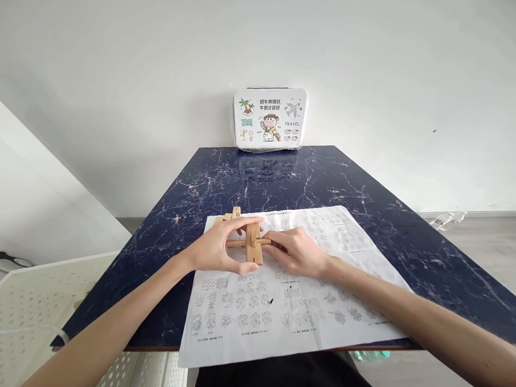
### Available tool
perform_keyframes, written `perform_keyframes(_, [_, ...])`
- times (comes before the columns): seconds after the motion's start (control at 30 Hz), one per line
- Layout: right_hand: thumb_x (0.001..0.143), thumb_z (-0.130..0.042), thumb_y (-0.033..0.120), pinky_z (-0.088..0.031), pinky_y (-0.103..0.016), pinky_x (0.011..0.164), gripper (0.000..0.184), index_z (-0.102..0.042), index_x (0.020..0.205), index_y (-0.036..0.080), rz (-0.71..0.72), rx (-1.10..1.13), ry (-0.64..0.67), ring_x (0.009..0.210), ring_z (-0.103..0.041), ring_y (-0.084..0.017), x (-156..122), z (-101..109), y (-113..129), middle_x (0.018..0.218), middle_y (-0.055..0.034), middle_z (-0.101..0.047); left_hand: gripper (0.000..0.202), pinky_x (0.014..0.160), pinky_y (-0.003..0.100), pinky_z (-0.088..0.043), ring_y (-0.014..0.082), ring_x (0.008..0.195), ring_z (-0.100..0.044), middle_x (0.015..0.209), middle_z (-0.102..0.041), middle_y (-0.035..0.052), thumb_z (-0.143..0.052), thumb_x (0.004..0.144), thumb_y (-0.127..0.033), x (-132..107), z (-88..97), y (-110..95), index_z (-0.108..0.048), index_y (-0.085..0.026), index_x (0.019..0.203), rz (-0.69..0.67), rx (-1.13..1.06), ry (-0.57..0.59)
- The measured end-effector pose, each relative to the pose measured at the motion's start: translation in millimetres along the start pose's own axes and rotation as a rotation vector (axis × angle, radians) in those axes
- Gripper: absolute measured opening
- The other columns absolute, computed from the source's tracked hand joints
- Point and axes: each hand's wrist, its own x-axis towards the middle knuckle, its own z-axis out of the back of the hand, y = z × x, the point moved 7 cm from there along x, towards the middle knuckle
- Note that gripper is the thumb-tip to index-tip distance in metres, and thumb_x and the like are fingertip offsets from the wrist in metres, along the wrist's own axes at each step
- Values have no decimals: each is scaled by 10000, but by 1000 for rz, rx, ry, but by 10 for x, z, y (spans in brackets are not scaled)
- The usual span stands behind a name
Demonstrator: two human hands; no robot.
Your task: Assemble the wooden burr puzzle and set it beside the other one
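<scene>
A wooden puzzle of crossed notched bars (254, 244) sits between my two hands, just above a printed instruction sheet (287, 309). My left hand (219, 248) curls round the puzzle from the left, thumb below and fingers over the top. My right hand (297, 252) grips the horizontal bar from the right with pinched fingers. Loose wooden pieces (230, 215) lie on the sheet just behind my left hand.
The sheet lies on a dark blue marbled table (369, 187). A white tin with cartoon travel pictures (269, 118) stands at the far edge against the wall. A white perforated rack (30, 315) is at the left, below table height.
</scene>
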Motion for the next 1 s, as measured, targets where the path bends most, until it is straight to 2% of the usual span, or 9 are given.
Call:
perform_keyframes(0.1, [1070, -468, 296, -300, -257, 503, 257, -607, 897, 166, 3, -36, -6, 499, -389, -88, -1, 21, -2, 661, 26, -563, 978, 1066, 485, -555, 325, 1279, -604, 1547, -538, 98, -864, 757, -499, -1, -13, 52, -402, -342, 1605, 16, 50, -9])
perform_keyframes(0.17, [1073, -459, 307, -299, -263, 508, 257, -595, 902, 173, -10, -48, 4, 505, -392, -93, 6, 26, -11, 665, 27, -557, 970, 1065, 487, -551, 327, 1263, -609, 1520, -559, 101, -864, 749, -510, 7, -14, 69, -422, -327, 1593, 16, 78, -15])
perform_keyframes(0.33, [1070, -460, 322, -337, -274, 546, 258, -571, 876, 194, -97, -37, 65, 541, -431, -110, 21, 4, -123, 685, 20, -577, 844, 1038, 507, -573, 333, 1224, -636, 1400, -631, 88, -837, 768, -503, 52, -3, 20, -509, -320, 1524, 4, 106, -48])
perform_keyframes(0.5, [1051, -494, 316, -359, -282, 574, 234, -574, 868, 194, -107, -39, 102, 579, -470, -125, 24, -8, -198, 728, -1, -616, 702, 1003, 504, -596, 326, 1150, -681, 1270, -696, 60, -835, 760, -458, 82, -37, -40, -600, -304, 1404, -4, 96, -47])
perform_keyframes(0.67, [1061, -487, 312, -351, -267, 555, 256, -616, 887, 176, -105, 17, 126, 546, -440, -110, 31, 10, -167, 693, 13, -591, 758, 992, 507, -586, 335, 1141, -673, 1279, -693, 75, -835, 740, -522, 76, -10, -41, -590, -285, 1417, -18, 177, -70])
perform_keyframes(0.87, [1065, -527, 340, -348, -267, 558, 274, -674, 913, 165, -100, 77, 123, 533, -441, -99, 44, 41, -172, 655, 28, -574, 719, 940, 496, -567, 346, 1090, -671, 1224, -712, 78, -842, 685, -523, 59, 60, -26, -651, -257, 1326, -67, 311, -90])
perform_keyframes(1.0, [1059, -541, 344, -349, -267, 553, 263, -686, 927, 167, -108, 92, 120, 531, -442, -100, 43, 45, -195, 655, 30, -574, 749, 932, 476, -560, 340, 1099, -662, 1245, -702, 84, -844, 707, -523, 53, 63, -13, -618, -263, 1372, -59, 313, -79])
